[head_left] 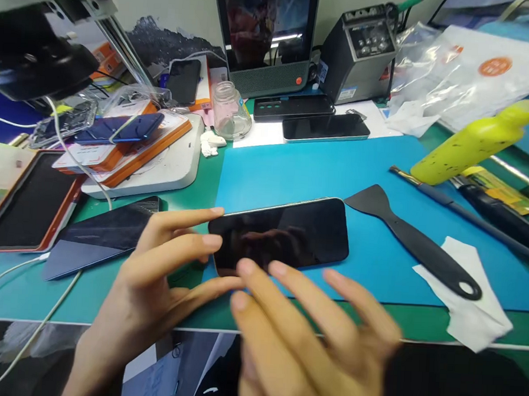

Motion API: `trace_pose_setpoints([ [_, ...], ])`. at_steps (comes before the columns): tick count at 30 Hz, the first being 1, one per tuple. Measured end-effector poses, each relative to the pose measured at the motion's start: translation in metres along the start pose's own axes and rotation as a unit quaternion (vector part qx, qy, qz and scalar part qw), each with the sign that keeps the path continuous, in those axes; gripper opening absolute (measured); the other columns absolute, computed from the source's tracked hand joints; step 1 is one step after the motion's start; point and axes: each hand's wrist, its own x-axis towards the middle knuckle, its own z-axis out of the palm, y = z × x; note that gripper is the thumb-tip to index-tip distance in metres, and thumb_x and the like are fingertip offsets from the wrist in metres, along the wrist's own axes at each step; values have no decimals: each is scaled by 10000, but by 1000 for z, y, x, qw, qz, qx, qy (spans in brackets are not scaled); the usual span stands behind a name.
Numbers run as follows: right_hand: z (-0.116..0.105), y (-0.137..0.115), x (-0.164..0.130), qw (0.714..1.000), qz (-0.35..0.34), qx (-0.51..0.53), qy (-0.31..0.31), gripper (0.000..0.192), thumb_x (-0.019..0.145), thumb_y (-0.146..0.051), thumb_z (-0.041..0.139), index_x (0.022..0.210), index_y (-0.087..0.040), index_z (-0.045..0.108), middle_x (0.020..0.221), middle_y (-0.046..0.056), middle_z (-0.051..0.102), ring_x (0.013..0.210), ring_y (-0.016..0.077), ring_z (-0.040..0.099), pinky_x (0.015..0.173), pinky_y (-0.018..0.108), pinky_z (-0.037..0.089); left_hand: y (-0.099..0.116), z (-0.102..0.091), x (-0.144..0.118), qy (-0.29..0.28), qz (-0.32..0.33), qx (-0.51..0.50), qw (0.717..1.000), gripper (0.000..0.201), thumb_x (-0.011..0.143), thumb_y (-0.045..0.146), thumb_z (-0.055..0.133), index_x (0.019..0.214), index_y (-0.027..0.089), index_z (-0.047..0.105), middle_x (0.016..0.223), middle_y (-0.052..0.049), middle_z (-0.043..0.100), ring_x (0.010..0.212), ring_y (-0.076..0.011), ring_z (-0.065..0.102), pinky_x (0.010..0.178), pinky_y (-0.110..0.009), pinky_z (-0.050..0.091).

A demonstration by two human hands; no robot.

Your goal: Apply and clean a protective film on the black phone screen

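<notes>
A smartphone (284, 231) with a dark glossy screen lies or is held just over the blue mat, its long side running left to right. My left hand (163, 275) grips its left end, fingers on the top edge and screen, thumb along the lower edge. Over the phone's lower edge hovers my right hand (310, 336), fingers spread and slightly blurred; whether a fingertip touches the screen I cannot tell. A black plastic scraper (404, 232) lies right of the phone, its handle on a white tissue (480, 315).
A yellow squeeze bottle (471, 144) and a thin brush (459, 205) lie at the right. Behind the blue mat (266, 168) are another phone (325, 128), a glass jar (229, 110) and a screen device (268, 38). A dark phone (103, 237) with cables nearby sits left.
</notes>
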Motion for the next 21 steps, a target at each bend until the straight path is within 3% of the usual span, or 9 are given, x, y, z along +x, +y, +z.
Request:
trace_pose_setpoints([
  [3, 16, -19, 16, 999, -29, 27, -9, 260, 1099, -213, 580, 1261, -183, 781, 1486, 30, 785, 1480, 195, 669, 1424, 428, 292, -4, -2, -2, -24, -4, -30, 999, 543, 984, 154, 841, 1457, 299, 617, 1503, -107, 667, 1354, -257, 716, 954, -371, 694],
  [6, 19, -16, 17, 1000, -15, 24, -5, 245, 1108, -237, 593, 1262, -162, 768, 1442, 44, 813, 1459, 225, 690, 1446, 466, 254, -5, -3, -3, -41, 7, -16, 999, 651, 974, 134, 847, 1513, 317, 530, 1535, -126, 624, 1304, -233, 733, 999, -379, 668],
  [9, 3, 2, 10, 999, 34, -12, 4, 236, 1110, -207, 629, 1329, -187, 715, 1388, 27, 842, 1421, 243, 718, 1442, 512, 241, -7, -2, -3, -45, 32, 22, 998, 696, 974, 200, 873, 1537, 313, 482, 1254, -69, 686, 1354, -268, 718, 1045, -408, 657],
  [11, -11, 15, 5, 997, 66, -48, 15, 247, 1105, -168, 641, 1345, -205, 688, 1355, 21, 856, 1395, 254, 733, 1435, 550, 235, -8, 0, -3, -46, 38, 43, 997, 697, 984, 220, 866, 1541, 309, 459, 1058, -15, 652, 1432, -296, 677, 1079, -429, 645],
  [13, -22, 26, 1, 993, 87, -80, 32, 242, 1105, -137, 636, 1331, -211, 683, 1340, 23, 859, 1370, 266, 742, 1424, 591, 242, -9, 1, -3, -47, 30, 51, 997, 667, 996, 245, 856, 1527, 304, 457, 1022, -6, 635, 1445, -304, 668, 1064, -420, 645],
  [17, -28, 36, -4, 987, 113, -104, 39, 263, 1118, -144, 628, 1371, -204, 664, 1366, 43, 845, 1371, 273, 731, 1417, 616, 251, -9, 3, -3, -42, 20, 57, 997, 613, 1011, 319, 842, 1507, 296, 483, 1143, -35, 660, 1212, -261, 767, 925, -359, 656],
  [21, -21, 21, -21, 990, 98, -101, 22, 354, 1134, -189, 610, 1486, -156, 616, 1523, 101, 765, 1490, 263, 666, 1421, 542, 284, -8, 3, -2, -54, -3, 59, 997, 591, 1044, 401, 791, 1530, 323, 462, 1387, -74, 621, 966, -173, 775, 827, -321, 641],
])
